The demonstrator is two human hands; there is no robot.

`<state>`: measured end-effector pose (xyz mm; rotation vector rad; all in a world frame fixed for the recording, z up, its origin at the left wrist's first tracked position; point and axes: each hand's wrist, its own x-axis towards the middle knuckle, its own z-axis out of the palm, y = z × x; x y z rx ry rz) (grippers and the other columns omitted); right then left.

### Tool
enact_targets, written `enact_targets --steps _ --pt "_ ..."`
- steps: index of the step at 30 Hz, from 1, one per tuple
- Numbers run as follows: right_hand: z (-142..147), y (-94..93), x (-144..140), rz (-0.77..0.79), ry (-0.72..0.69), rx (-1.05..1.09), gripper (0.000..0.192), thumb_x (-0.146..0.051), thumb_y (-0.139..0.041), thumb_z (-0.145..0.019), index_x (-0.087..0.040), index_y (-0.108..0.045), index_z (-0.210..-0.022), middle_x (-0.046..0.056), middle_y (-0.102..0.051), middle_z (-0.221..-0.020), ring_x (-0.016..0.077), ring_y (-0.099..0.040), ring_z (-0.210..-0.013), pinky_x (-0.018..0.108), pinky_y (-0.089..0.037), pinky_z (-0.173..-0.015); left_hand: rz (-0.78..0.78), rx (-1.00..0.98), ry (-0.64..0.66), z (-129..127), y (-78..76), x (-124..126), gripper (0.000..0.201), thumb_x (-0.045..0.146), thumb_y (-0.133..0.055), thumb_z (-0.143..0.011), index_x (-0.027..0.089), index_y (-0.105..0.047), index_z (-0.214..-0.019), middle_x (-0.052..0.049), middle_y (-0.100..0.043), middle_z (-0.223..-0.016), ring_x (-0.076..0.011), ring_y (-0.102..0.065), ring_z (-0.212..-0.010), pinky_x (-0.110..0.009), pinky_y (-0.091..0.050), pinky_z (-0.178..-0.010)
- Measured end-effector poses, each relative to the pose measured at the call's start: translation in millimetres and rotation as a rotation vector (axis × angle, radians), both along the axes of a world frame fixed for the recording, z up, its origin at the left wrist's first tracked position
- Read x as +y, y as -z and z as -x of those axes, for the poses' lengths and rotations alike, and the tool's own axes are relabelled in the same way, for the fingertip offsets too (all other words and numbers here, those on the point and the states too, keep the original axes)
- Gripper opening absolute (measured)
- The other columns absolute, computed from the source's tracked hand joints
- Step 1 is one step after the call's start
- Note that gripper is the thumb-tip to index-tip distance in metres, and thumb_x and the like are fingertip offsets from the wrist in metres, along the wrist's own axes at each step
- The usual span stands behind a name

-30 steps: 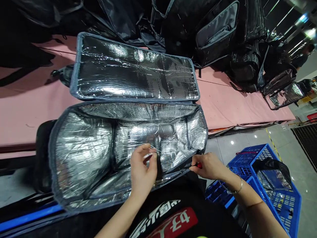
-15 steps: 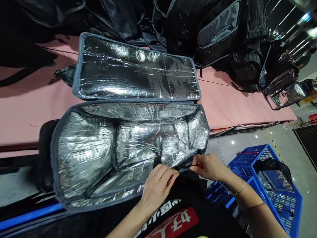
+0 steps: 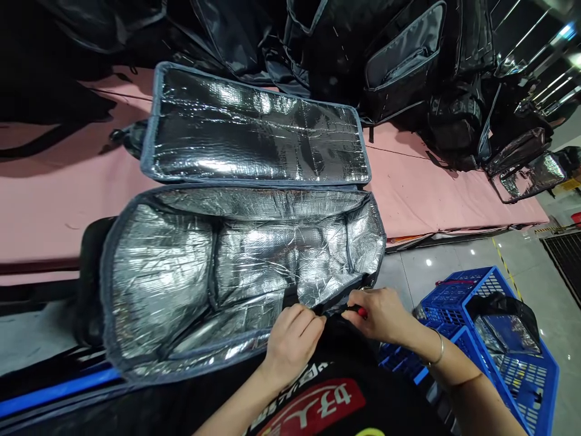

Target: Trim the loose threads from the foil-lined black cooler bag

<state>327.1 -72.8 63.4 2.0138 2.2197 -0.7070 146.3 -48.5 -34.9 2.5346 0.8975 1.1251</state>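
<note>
An insulated cooler bag (image 3: 254, 260) stands open in front of me, its inside lined with crinkled silver foil. Its foil-lined lid (image 3: 258, 133) is folded back onto the table. At the bag's near edge, my left hand (image 3: 295, 342) is closed on the dark rim. My right hand (image 3: 379, 312) is closed a little further right along that same rim. Between its fingers shows a small red-and-black tool (image 3: 362, 312), whose kind I cannot make out; its front end meets the dark edge between my hands.
A pink-covered table (image 3: 436, 200) runs behind the bag. Black bags (image 3: 345, 48) are heaped along its far side, and another foil-lined bag (image 3: 531, 175) lies at the right end. Blue plastic crates (image 3: 494, 339) stand on the tiled floor at right, one holding a foil-lined bag (image 3: 511, 333).
My right hand has shifted slightly left and down with the small tool, nearer my left hand. The strip of edge between them looks less stretched. The whole view has drifted slightly.
</note>
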Motion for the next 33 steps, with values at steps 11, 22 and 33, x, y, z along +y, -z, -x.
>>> enact_targets --steps 11,22,33 --pt "-3.4 0.8 -5.9 -0.026 0.013 0.057 0.012 -0.033 -0.057 -0.083 -0.021 -0.055 -0.083 -0.003 -0.060 -0.065 0.0109 -0.053 -0.057 0.023 -0.022 -0.052 0.020 -0.003 -0.001 -0.3 -1.9 0.1 0.025 0.009 -0.053 -0.081 0.019 -0.048 -0.058 0.000 -0.049 -0.058 -0.0142 -0.041 -0.061 -0.029 -0.032 -0.055" --pt "-5.7 6.9 -7.8 -0.067 0.073 0.150 0.012 -0.032 -0.056 -0.085 -0.020 -0.057 -0.083 -0.003 -0.060 -0.065 0.0101 -0.054 -0.059 0.021 -0.027 -0.054 0.095 0.000 0.001 0.7 -7.1 -0.9 0.023 0.011 -0.052 -0.082 0.019 -0.050 -0.060 0.000 -0.051 -0.059 -0.0147 -0.044 -0.062 -0.028 -0.036 -0.056" --pt "-3.0 12.9 -12.7 -0.060 0.091 -0.128 0.014 -0.034 -0.053 -0.086 -0.021 -0.054 -0.083 -0.001 -0.064 -0.070 0.0128 -0.057 -0.060 0.026 -0.018 -0.051 0.258 0.248 0.251 5.0 -5.9 44.9 0.025 0.023 -0.037 -0.090 0.028 -0.062 -0.096 0.000 -0.056 -0.081 -0.0108 -0.051 -0.059 -0.023 -0.036 -0.052"
